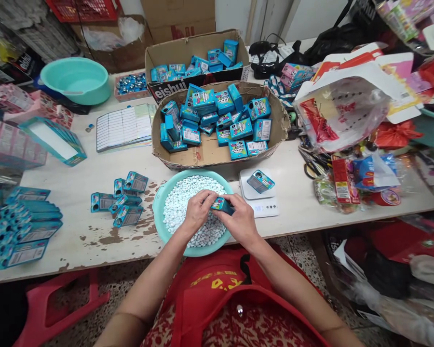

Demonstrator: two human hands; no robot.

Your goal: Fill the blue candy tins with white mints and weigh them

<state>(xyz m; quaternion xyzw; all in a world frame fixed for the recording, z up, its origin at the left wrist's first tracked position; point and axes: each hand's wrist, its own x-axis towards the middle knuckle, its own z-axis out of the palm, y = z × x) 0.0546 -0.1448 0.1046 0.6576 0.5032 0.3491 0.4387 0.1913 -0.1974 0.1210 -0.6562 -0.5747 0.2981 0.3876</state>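
Note:
Both my hands hold one small blue candy box [222,205] above a turquoise basin [158,212]. My left hand [198,208] grips its left end, and my right hand [241,218] has the right end between thumb and fingers. Below them, the basin is full of small pale candies [179,197]. Another blue candy box [260,181] lies on the white digital scale [266,207], just right of the basin. To the left, several more blue boxes [128,216] lie in a loose group on the table.
Behind the basin stands a cardboard box [217,154] with many blue boxes in it, and a second carton [197,84] behind that. Stacked flat blue boxes [32,226] sit at far left. An empty turquoise basin [75,79] is at back left; plastic bags [343,113] and packets crowd the right.

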